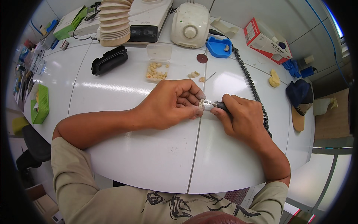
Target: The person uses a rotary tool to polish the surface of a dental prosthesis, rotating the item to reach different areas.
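Observation:
Between the thumb and fingertips of my left hand point(167, 106) is a small whitish piece, tooth-like in look point(202, 103). My right hand point(243, 116) is wrapped round a black rotary handpiece point(222, 106), its thin metal tip pointing left and meeting the piece or very close to it. Both hands are over the middle of the white table point(156, 156). Just beyond them are a clear box of yellowish tooth-shaped pieces point(157, 71), a few loose pieces point(194, 74), a thin pointed bit point(210, 77) and a dark red disc point(201, 58).
At the back stand a cream control unit point(190, 25) and a ribbed suction hose point(115, 20). A coiled black cord point(250, 76) runs along the right. Also around are a black case point(109, 60), blue tray point(219, 47), red-and-white carton point(266, 41) and green basket point(40, 104).

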Motion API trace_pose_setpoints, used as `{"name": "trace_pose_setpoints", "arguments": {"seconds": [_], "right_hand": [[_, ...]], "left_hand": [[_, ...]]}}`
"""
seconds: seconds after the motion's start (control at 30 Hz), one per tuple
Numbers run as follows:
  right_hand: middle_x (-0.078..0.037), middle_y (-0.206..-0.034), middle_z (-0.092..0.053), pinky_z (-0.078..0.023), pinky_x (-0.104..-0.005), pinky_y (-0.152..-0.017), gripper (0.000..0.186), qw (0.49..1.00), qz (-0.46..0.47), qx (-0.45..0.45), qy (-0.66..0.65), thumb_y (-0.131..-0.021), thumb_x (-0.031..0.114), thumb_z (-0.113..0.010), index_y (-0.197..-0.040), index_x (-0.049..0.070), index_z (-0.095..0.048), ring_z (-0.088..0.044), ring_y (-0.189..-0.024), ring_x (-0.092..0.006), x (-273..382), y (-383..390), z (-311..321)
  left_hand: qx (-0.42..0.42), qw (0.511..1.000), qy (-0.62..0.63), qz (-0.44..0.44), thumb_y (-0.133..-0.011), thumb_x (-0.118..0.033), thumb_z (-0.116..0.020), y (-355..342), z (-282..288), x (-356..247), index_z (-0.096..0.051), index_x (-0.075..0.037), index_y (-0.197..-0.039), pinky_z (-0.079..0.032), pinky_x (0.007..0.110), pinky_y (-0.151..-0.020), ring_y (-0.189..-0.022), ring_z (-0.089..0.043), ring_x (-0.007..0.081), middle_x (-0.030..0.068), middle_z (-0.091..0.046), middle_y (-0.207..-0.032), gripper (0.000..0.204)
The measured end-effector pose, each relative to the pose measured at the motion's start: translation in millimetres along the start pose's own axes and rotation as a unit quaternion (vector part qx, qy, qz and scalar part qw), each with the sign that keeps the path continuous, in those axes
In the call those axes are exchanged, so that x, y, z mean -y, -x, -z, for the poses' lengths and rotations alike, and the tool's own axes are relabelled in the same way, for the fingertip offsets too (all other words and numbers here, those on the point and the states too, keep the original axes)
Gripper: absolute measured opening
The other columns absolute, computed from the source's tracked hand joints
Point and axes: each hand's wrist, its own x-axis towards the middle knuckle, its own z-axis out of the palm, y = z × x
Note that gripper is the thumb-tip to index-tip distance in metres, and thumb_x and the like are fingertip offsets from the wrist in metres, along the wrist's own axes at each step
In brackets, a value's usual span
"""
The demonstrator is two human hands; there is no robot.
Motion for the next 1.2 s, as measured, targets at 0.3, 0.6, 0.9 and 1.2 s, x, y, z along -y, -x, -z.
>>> {"name": "trace_pose_setpoints", "arguments": {"seconds": [0.3, 0.6, 0.9, 1.2], "right_hand": [[-0.008, -0.068, -0.067, -0.045, -0.0423, -0.049, 0.044, 1.0, -0.006, -0.008, -0.017, -0.103, 0.045, -0.08, -0.085, 0.008, -0.063, -0.064, -0.053, -0.0285, -1.9, 1.0, -0.3], [-0.007, -0.067, -0.065, -0.044, -0.042, -0.047, 0.045, 1.0, 0.002, -0.011, -0.01, -0.103, 0.046, -0.079, -0.084, 0.008, -0.063, -0.063, -0.052, -0.0278, -2.6, 0.8, -3.4], [-0.007, -0.067, -0.065, -0.044, -0.0417, -0.047, 0.045, 1.0, 0.005, -0.01, -0.002, -0.102, 0.046, -0.08, -0.084, 0.009, -0.063, -0.062, -0.052, -0.0277, -1.9, 0.5, -3.1], [-0.007, -0.067, -0.065, -0.044, -0.0418, -0.048, 0.044, 1.0, 0.009, -0.01, -0.003, -0.101, 0.046, -0.081, -0.084, 0.009, -0.064, -0.063, -0.053, -0.0278, -2.5, 0.0, -2.8]], "left_hand": [[0.011, 1.0, 0.017, -0.01, -0.106, 0.002, -0.072, 0.2, 0.3, -1.2, -0.058, 0.006, -0.132, -0.067, 0.027, -0.093, -0.112, -0.08, 0.0185, 0.0169, -0.077, -0.12, 0.03], [0.012, 1.0, 0.017, 0.002, -0.107, 0.001, -0.071, 1.0, -0.3, -2.2, -0.058, 0.006, -0.132, -0.068, 0.028, -0.094, -0.115, -0.079, 0.0197, 0.0177, -0.077, -0.123, 0.029], [0.009, 1.0, 0.02, 0.006, -0.107, 0.001, -0.072, 0.4, 0.4, -2.0, -0.058, 0.006, -0.131, -0.068, 0.029, -0.093, -0.113, -0.079, 0.0195, 0.0173, -0.077, -0.121, 0.029], [0.019, 0.999, 0.028, 0.005, -0.107, 0.002, -0.072, 0.1, 0.1, -1.0, -0.059, 0.006, -0.13, -0.068, 0.028, -0.093, -0.112, -0.079, 0.0186, 0.0167, -0.078, -0.12, 0.027]]}}
